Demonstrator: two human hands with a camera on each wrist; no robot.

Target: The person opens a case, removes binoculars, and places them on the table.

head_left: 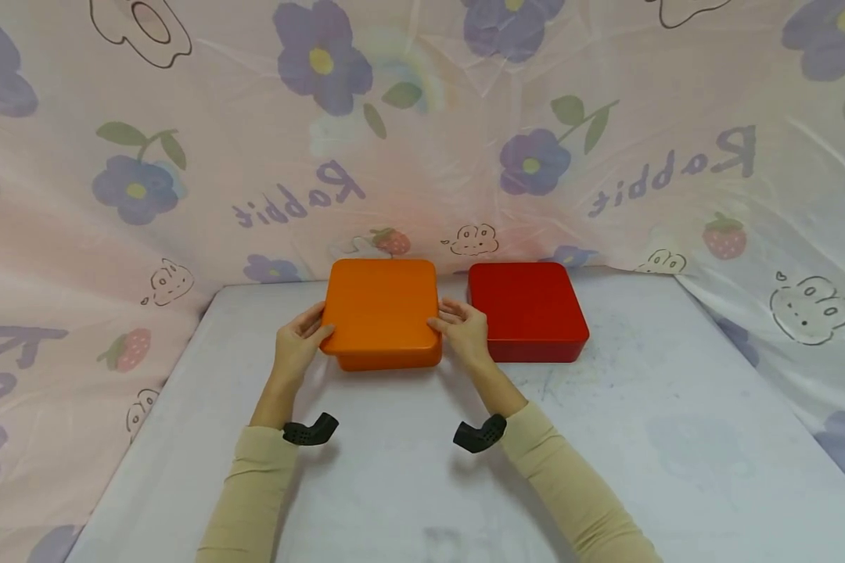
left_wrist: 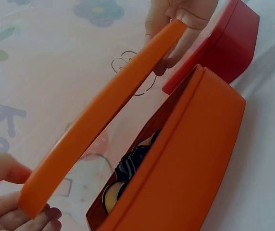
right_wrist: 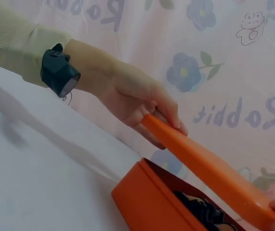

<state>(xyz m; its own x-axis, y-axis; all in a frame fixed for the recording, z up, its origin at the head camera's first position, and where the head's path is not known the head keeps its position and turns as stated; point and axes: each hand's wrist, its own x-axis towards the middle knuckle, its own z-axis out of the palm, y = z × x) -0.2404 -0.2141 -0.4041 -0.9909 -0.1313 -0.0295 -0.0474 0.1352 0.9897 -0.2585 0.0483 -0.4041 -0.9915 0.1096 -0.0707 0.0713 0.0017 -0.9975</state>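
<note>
Pale cloth printed with flowers and mirrored "Rabbit" lettering (head_left: 422,172) hangs behind and beside our desk (head_left: 394,485). Near its far edge, toward the far left corner, we have the orange lid (head_left: 380,303) directly above the orange box (head_left: 390,362). Both wrist views show a gap between lid and box, so the lid is clear of the rim; from the head view it covers the box's mouth. It looks close to square, so we can name no long axis; it spans level between our hands.

Our left hand (head_left: 299,338) pinches its left side, thumb on top and fingers beneath. Our right hand (head_left: 467,332) pinches the opposite side in the same way. Both hands are equally near the box, which lies below and between them.

Inside the orange box we see black-patterned items with pale, dark-rimmed round parts (left_wrist: 130,163); we cannot tell what they are. Just beside our right hand, also by the desk's far edge, sits a red box (head_left: 535,348) with its top covered, its contents hidden.
</note>
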